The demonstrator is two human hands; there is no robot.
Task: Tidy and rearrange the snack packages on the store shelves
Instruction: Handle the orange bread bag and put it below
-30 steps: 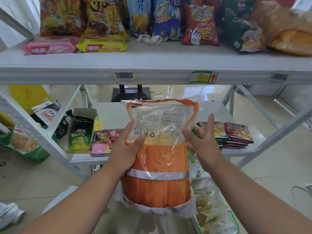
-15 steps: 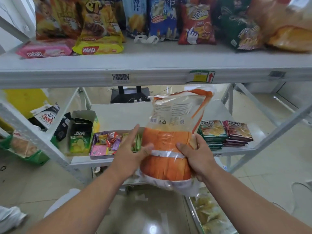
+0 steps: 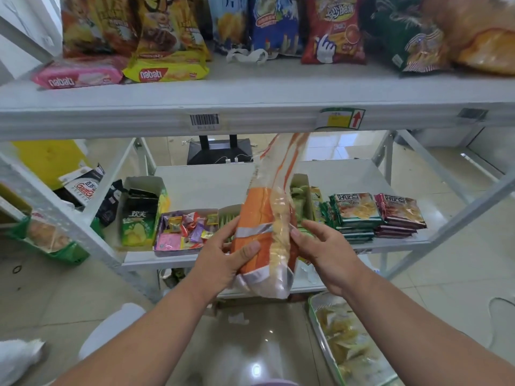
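Observation:
I hold a tall orange and clear snack bag upright, turned edge-on, in front of the middle shelf. My left hand grips its lower left side with the thumb across the orange front. My right hand pinches its right edge near the silver band. The bag's clear top reaches up to the front lip of the upper shelf.
The middle shelf carries a green chip box, a candy tray and stacked flat packs. Nabati packs and upright chip bags fill the upper shelf. A green-rimmed basket sits low at the right.
The bag has turned from facing me to edge-on and moved forward toward the middle shelf. Both hands slid down to its lower half.

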